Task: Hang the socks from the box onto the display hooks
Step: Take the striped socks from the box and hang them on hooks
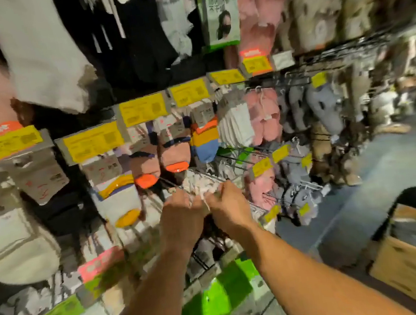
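At far left hang white and cream socks (pixel 15 251) under yellow price tags (pixel 94 143). Next come the brown socks with orange toes (pixel 147 170) and a striped orange-and-blue pair (pixel 206 141).

Below these, at centre, both hands meet at a wire display hook (pixel 176 182). The left hand (pixel 180 219) and the right hand (pixel 228 207) have fingers curled around a pale, whitish bundle of socks (pixel 202 189); the blur hides whether its hanger loop is on the hook yet. To the right hang pink fluffy socks (pixel 262 115) and grey ones (pixel 324 107).

At lower right sits the cardboard box (pixel 412 273), with pale stock showing inside, well apart from the hands.

The socks look light, soft and floppy, so they should sag if held by the fabric. The stiff header card or hanger at the top seems the best place to pinch, keeping its hole square to the hook tip.
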Motion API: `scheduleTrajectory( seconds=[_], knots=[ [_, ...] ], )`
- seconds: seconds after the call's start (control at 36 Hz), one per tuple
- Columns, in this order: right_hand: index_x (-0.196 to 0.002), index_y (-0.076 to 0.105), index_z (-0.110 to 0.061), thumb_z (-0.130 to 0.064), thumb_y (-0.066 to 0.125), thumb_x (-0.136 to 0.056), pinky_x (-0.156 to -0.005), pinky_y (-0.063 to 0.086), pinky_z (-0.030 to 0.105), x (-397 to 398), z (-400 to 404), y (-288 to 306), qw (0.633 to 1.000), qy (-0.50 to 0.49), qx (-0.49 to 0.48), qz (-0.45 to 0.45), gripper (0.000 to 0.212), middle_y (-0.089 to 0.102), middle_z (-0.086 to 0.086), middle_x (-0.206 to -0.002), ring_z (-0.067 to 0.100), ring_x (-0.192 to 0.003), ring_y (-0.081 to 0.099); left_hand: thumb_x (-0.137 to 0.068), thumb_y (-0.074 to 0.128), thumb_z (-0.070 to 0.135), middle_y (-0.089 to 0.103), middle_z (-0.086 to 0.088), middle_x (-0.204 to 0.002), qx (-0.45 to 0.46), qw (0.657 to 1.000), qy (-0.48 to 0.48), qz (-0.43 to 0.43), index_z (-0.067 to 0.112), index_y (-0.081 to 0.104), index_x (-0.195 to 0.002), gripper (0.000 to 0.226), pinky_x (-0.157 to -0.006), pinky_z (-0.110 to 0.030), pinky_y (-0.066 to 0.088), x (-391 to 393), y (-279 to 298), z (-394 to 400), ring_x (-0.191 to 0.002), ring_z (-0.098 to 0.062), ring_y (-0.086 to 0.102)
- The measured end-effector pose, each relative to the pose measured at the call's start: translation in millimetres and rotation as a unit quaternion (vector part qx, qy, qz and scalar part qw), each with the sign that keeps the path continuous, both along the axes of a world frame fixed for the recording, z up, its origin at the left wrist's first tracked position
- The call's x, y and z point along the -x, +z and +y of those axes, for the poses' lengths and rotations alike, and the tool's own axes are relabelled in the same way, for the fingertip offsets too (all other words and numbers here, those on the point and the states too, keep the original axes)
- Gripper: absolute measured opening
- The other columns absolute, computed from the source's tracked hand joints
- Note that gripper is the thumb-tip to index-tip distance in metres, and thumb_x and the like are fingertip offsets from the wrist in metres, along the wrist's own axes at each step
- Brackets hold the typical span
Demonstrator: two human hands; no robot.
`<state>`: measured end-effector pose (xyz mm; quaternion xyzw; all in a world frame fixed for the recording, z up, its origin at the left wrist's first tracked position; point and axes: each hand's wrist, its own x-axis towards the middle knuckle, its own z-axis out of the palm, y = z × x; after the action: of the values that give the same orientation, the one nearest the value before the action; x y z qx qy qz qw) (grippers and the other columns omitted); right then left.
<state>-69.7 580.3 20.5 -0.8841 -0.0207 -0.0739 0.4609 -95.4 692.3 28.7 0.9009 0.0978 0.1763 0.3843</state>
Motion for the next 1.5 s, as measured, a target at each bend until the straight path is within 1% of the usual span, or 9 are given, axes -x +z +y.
scheduleTrajectory(
  seconds=[0.14, 0.19, 0.31, 0.5, 0.64, 0.78, 1.08, 1.39, 1.5],
  knots=[
    [-0.109, 0.053, -0.008, -0.039, 0.057, -0.096, -0.079, 0.043, 0.036, 45.7, -145.0, -38.8, 0.985, -0.154, 0.006, 0.081, 0.034, 0.062, 0.017, -0.114, 0.036, -0.109, 0.058, -0.102, 0.042, 0.041, 0.065, -0.017, -0.108, -0.091, 0.981, -0.154, 0.076, 0.006, 0.066, -0.109, 0.043, -0.093, -0.042, 0.045, 5.6, -29.4, -125.6, -0.11, -0.037, 0.061],
    [-0.109, 0.052, -0.008, -0.04, 0.056, -0.097, -0.077, 0.042, 0.035, 71.9, -206.8, -55.8, 0.97, -0.21, 0.007, 0.119, 0.035, 0.062, 0.016, -0.114, 0.036, -0.108, 0.059, -0.102, 0.051, 0.029, 0.068, -0.021, -0.111, -0.089, 0.968, -0.208, 0.106, 0.004, 0.066, -0.105, 0.03, -0.092, -0.041, 0.043, 15.3, -38.7, -181.5, -0.113, -0.038, 0.061],
    [-0.12, 0.051, -0.008, -0.043, 0.054, -0.097, -0.088, 0.046, 0.038, 130.8, -322.5, -90.9, 0.931, -0.32, -0.01, 0.175, 0.042, 0.059, 0.015, -0.122, 0.034, -0.113, 0.057, -0.098, 0.055, 0.038, 0.071, -0.019, -0.101, -0.109, 0.942, -0.293, 0.122, 0.009, 0.063, -0.088, 0.032, -0.079, -0.041, 0.045, 31.6, -71.5, -295.4, -0.105, -0.039, 0.063],
    [-0.124, 0.051, -0.008, -0.044, 0.053, -0.098, -0.09, 0.045, 0.036, 202.3, -467.8, -119.9, 0.876, -0.43, -0.001, 0.219, 0.044, 0.059, 0.012, -0.126, 0.033, -0.117, 0.057, -0.099, 0.053, 0.046, 0.07, -0.011, -0.119, -0.12, 0.893, -0.392, 0.186, 0.015, 0.064, -0.112, 0.036, -0.09, -0.033, 0.044, 73.0, -107.8, -458.8, -0.119, -0.031, 0.06],
    [-0.126, 0.051, -0.01, -0.045, 0.054, -0.096, -0.09, 0.047, 0.036, 203.3, -518.3, -141.5, 0.867, -0.435, -0.002, 0.243, 0.046, 0.06, 0.011, -0.125, 0.032, -0.116, 0.058, -0.099, 0.051, 0.048, 0.07, -0.008, -0.12, -0.142, 0.878, -0.402, 0.219, 0.019, 0.064, -0.113, 0.035, -0.09, -0.033, 0.046, 74.0, -127.5, -507.4, -0.119, -0.032, 0.06],
    [-0.125, 0.051, -0.01, -0.043, 0.055, -0.096, -0.089, 0.048, 0.036, 176.0, -557.4, -161.1, 0.863, -0.435, -0.027, 0.254, 0.044, 0.06, 0.011, -0.124, 0.032, -0.114, 0.059, -0.1, 0.048, 0.046, 0.07, -0.005, -0.1, -0.155, 0.868, -0.416, 0.224, 0.019, 0.063, -0.09, 0.033, -0.081, -0.033, 0.048, 37.9, -147.5, -550.8, -0.107, -0.032, 0.064],
    [-0.106, 0.047, -0.016, -0.036, 0.057, -0.094, -0.086, 0.051, 0.036, 60.5, -647.6, -217.6, 0.849, -0.43, -0.073, 0.299, 0.025, 0.064, 0.013, -0.116, 0.034, -0.109, 0.062, -0.101, 0.047, 0.047, 0.07, -0.01, -0.11, -0.194, 0.841, -0.417, 0.284, 0.017, 0.063, -0.105, 0.034, -0.082, -0.033, 0.05, -90.6, -201.4, -658.2, -0.105, -0.032, 0.064],
    [-0.12, 0.051, -0.011, -0.04, 0.055, -0.094, -0.088, 0.052, 0.039, -31.8, -738.7, -301.0, 0.83, -0.398, -0.085, 0.381, 0.039, 0.063, 0.012, -0.117, 0.031, -0.106, 0.063, -0.103, 0.045, 0.04, 0.07, -0.007, -0.112, -0.266, 0.817, -0.413, 0.302, 0.018, 0.06, -0.113, 0.028, -0.081, -0.031, 0.045, -193.0, -255.7, -742.5, -0.109, -0.028, 0.065],
    [-0.128, 0.049, -0.015, -0.034, 0.051, -0.097, -0.097, 0.049, 0.04, -63.2, -768.3, -337.6, 0.832, -0.359, -0.076, 0.416, 0.037, 0.06, 0.008, -0.123, 0.027, -0.113, 0.059, -0.099, 0.055, 0.035, 0.065, 0.004, -0.104, -0.244, 0.826, -0.423, 0.281, 0.028, 0.062, -0.107, 0.013, -0.079, -0.023, 0.041, -221.4, -290.6, -764.1, -0.093, -0.015, 0.059]
  ],
)
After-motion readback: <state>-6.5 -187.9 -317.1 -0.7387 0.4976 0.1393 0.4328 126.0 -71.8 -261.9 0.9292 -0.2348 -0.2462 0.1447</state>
